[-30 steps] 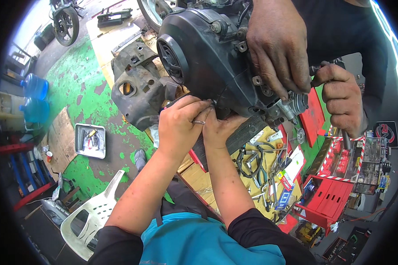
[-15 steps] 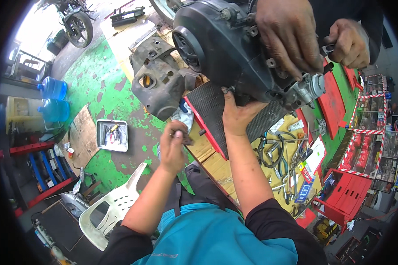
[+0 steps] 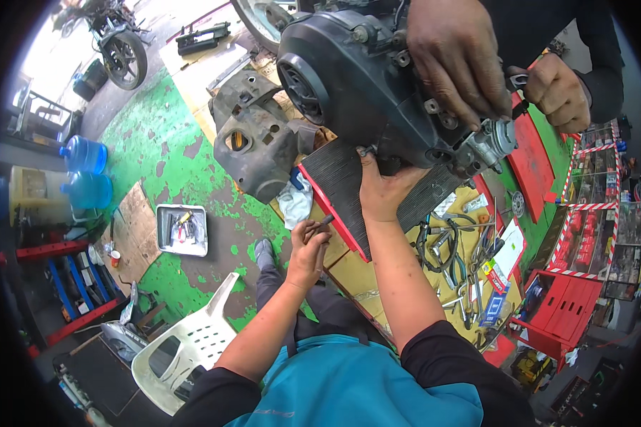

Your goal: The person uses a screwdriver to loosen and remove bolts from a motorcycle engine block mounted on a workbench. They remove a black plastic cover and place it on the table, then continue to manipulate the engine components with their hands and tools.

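Right hand pressed flat-open under black engine casing, above ribbed filter panel. Left hand lowered, fingers curled round small dark bolt-like piece. Co-worker's hands grip casing top. Hand tools scattered on cardboard at right.

Green-painted concrete floor, paint worn through in grey patches. Directly on it: a flat brown cardboard sheet, a shallow metal tray of small tools, two blue water bottles, a white plastic chair.
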`<state>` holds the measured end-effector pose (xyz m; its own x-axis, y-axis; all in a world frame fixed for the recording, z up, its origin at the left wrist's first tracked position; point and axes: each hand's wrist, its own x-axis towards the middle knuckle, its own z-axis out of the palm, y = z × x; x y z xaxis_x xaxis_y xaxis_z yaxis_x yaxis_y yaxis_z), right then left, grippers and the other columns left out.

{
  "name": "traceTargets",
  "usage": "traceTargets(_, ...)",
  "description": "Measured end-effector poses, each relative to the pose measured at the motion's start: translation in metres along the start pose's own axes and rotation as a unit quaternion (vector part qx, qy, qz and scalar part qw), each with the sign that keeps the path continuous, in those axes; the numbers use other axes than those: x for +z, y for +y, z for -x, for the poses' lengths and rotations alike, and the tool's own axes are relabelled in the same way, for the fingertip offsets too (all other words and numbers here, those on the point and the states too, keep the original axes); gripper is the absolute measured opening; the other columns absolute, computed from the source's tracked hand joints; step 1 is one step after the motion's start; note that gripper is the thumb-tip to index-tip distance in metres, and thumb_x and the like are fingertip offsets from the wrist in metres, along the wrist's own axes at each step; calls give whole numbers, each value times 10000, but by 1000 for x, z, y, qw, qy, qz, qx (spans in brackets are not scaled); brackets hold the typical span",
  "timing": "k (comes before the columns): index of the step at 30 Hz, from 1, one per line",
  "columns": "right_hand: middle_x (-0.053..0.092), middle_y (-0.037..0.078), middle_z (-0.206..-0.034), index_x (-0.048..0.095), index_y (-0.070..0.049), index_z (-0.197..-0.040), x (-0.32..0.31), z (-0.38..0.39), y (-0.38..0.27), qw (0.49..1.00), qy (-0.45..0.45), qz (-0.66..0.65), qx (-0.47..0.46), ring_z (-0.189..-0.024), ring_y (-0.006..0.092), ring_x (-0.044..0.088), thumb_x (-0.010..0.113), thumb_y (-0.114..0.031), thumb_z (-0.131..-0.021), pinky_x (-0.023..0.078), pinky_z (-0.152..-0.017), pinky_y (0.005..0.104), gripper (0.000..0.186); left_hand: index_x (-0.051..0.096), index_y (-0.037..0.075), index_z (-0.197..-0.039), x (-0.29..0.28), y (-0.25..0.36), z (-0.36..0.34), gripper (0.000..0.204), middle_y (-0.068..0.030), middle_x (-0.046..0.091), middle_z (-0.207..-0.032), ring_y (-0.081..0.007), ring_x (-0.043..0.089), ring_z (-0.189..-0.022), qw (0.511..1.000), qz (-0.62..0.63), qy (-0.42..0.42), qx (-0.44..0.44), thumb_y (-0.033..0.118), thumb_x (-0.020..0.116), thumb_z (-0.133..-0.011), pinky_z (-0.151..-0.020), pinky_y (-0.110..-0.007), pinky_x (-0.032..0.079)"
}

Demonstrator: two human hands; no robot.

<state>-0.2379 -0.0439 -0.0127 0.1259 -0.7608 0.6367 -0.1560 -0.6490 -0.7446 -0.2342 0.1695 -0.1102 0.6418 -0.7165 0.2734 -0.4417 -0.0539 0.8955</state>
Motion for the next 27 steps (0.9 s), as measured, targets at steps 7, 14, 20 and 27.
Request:
traceTargets(7,369,236,-1378,301,57,-1452,0,4,1,999,-4,-31,40,-1321,395,399,878,-130,-741,302,-1152,502,935,622,-14,-1082,-83,69,-44,161,-201,655,-997,-346,670,-869,980,18,-133,-146,93,570,-973,-784,-389,530)
traceTargets(14,341,252,-1421,266,31,-1483,-5,0,-10,999,-22,-17,35,-1336,400,385,861,-95,-737,278,-1166,499,963,529,-9,-1305,-147,124,-109,366,-246,668,-1110,-423,659,-1052,950,-101,-266,-132,115,587,-965,-915,-462,507)
traceTargets(20,375,279,-1394,364,10,-1421,-2,-2,-8,997,-2,-58,48,-1299,442,396,885,-117,-728,305,-1129,525,876,552,-17,-1332,-153,133,-120,408,-215,678,-1054,-336,678,-965,947,-124,-280,-94,141,653,-969,-863,-425,517)
traceTargets(27,362,249,-1410,302,19,-1473,-5,1,-5,999,-16,-12,42,-1324,413,392,885,-130,-745,285,-1153,501,945,569,4,-1357,-153,151,-136,404,-228,669,-1217,-393,645,-1153,930,-124,-313,-146,143,638,-984,-971,-448,511)
